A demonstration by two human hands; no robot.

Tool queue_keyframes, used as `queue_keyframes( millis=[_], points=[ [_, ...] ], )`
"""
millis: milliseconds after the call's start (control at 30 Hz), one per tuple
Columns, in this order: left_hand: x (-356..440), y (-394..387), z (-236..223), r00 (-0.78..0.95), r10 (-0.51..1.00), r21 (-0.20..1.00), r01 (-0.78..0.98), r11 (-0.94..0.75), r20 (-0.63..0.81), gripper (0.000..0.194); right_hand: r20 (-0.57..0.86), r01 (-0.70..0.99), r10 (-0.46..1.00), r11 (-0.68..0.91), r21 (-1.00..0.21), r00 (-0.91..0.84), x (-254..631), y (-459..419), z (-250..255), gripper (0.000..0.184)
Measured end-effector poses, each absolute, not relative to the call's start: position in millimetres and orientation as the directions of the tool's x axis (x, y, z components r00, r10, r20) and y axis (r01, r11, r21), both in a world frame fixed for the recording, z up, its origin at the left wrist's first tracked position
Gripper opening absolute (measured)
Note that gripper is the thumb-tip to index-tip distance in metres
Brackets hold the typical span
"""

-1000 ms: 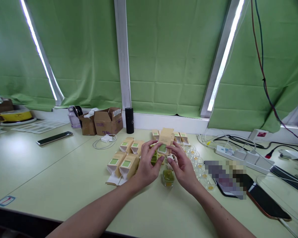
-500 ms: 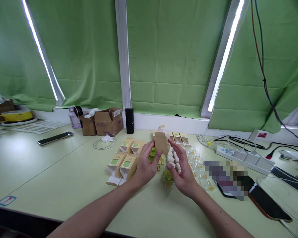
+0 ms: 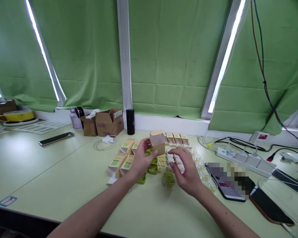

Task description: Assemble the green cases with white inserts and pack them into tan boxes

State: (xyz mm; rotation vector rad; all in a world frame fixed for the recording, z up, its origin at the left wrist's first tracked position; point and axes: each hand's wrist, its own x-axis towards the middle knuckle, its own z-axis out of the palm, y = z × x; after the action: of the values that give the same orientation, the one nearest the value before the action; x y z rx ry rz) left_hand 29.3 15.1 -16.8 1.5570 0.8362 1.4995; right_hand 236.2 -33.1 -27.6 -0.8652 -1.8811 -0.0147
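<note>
My left hand (image 3: 140, 161) grips a small tan carton (image 3: 157, 142) and holds it upright above the table with its top flaps open. My right hand (image 3: 187, 170) hovers just right of it, fingers curled over a row of small white pieces (image 3: 174, 159); whether it holds one is hidden. Below the hands sit green-lidded little jars (image 3: 169, 178) and green lids (image 3: 153, 168). Four cartons with green labels (image 3: 123, 163) lie to the left. More cartons (image 3: 177, 139) stand behind.
Clear small cups (image 3: 203, 169) run along the right of the jars. Phones (image 3: 263, 200) and a power strip (image 3: 245, 158) with cables lie at right. Brown boxes (image 3: 109, 122), a black cylinder (image 3: 130, 121), a charger (image 3: 106, 140) and a phone (image 3: 56, 138) sit at back left.
My left hand has turned the carton upright and lifted it slightly. My right hand left the carton and dropped over the white pieces. The view shifted a little rightward.
</note>
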Motion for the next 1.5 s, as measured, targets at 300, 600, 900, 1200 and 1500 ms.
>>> queue_keyframes(
  millis=[300, 600, 900, 1200, 1500],
  points=[
    [7, 13, -6, 0.319, 0.869, 0.871, 0.196, -0.451, 0.379, 0.048, 0.534, 0.708, 0.693, 0.669, -0.225, -0.484, 256, -47, -33, 0.032],
    [-6, 5, 2, 0.523, 0.834, 0.775, 0.45, -0.444, 0.175, 0.057, 0.416, 0.78, 0.782, 0.583, -0.226, -0.464, 264, -50, -38, 0.026],
    [-3, -6, 0, 0.515, 0.85, 0.525, 0.697, -0.488, 0.107, 0.054, 0.392, 0.792, 0.778, 0.586, -0.171, -0.491, 269, -47, -40, 0.037],
    [-7, -9, -6, 0.545, 0.814, 0.598, 0.591, -0.542, 0.199, 0.074, 0.496, 0.801, 0.789, 0.536, -0.267, -0.363, 269, -47, -40, 0.031],
    [-9, -12, 6, 0.622, 0.672, 0.636, 0.338, -0.694, 0.403, 0.005, 0.664, 0.722, 0.741, 0.513, -0.463, -0.1, 285, -39, -34, 0.026]
  ],
)
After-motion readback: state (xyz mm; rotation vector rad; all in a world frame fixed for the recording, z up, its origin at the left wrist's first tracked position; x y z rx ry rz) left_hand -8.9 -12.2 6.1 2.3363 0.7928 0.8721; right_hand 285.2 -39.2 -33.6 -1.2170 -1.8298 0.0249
